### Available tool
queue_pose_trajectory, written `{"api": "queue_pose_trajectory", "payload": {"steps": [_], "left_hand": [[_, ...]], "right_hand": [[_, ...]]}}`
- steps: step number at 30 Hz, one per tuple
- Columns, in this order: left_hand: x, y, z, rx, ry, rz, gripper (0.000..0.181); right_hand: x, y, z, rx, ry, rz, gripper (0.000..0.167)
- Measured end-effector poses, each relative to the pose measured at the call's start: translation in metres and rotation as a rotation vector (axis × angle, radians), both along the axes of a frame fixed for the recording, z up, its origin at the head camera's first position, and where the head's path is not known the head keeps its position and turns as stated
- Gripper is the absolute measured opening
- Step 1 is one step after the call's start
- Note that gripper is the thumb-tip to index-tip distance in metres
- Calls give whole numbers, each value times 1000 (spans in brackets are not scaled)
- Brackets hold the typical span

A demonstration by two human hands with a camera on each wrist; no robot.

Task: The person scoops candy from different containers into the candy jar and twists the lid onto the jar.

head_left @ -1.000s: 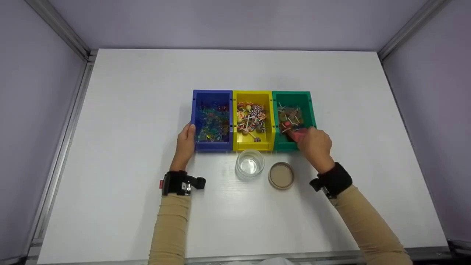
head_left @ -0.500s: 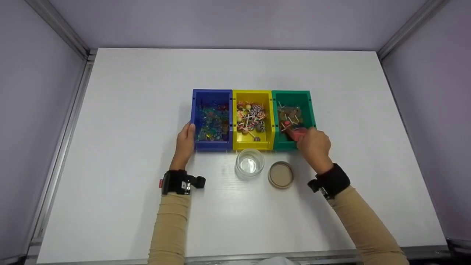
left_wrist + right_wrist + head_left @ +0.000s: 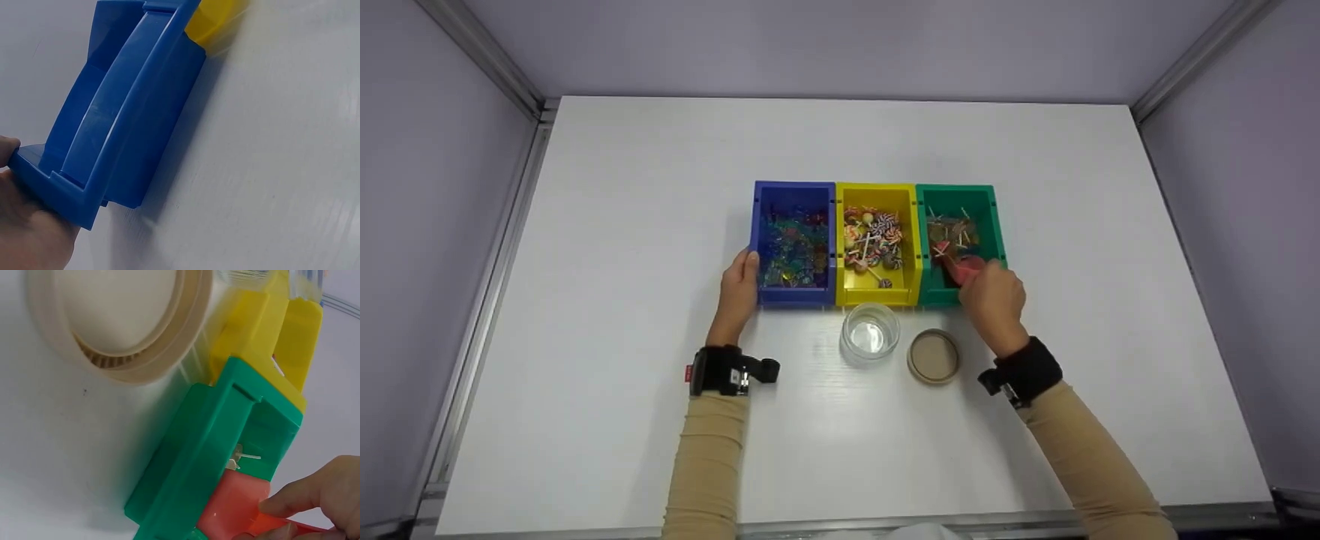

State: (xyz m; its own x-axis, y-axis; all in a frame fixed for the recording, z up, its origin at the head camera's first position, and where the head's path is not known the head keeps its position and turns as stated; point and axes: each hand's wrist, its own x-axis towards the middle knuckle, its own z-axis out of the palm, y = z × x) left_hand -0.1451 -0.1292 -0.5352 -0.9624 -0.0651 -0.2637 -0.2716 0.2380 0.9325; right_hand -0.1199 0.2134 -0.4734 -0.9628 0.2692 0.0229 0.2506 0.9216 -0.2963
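In the head view my left hand (image 3: pixel 739 291) grips the left side wall of the blue bin (image 3: pixel 796 297), the thumb over its rim and the other fingers against the outside. Small shiny translucent pieces (image 3: pixel 795 247) lie in that bin. My right hand (image 3: pixel 994 301) holds a red scoop (image 3: pixel 969 268) by its handle, the scoop's head down inside the green bin (image 3: pixel 955 196). Small stick candies (image 3: pixel 956 232) lie around the scoop's tip, one red piece at the tip itself. The right wrist view shows thumb and fingers on the scoop (image 3: pixel 236 506); what it holds is hidden there.
The yellow bin (image 3: pixel 877 193), with several swirled lollipops (image 3: pixel 877 232), stands between the other two. Before the bins are an open clear jar (image 3: pixel 870 334) and a round beige lid (image 3: pixel 934 356), inner side up. White table (image 3: pixel 825 457) surrounds them; walls stand at the back and sides.
My right hand has moved slightly left, turning the scoop a little in the green bin. A few stick candies there have shifted. The left hand keeps its grip.
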Motion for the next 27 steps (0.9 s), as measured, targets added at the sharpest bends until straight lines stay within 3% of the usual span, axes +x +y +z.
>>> {"api": "queue_pose_trajectory", "payload": {"steps": [11,20,27], "left_hand": [[-1,-1,-2,31,9,3,50],[-1,-4,-1,33,-44,-20,53],[1,-3,1,33,-14,-19,50]], "right_hand": [[3,3,-7,-50,13,-14,26],[4,4,-14,-74,55,-9,25],[3,9,-23,-117,68,-15,23]]}}
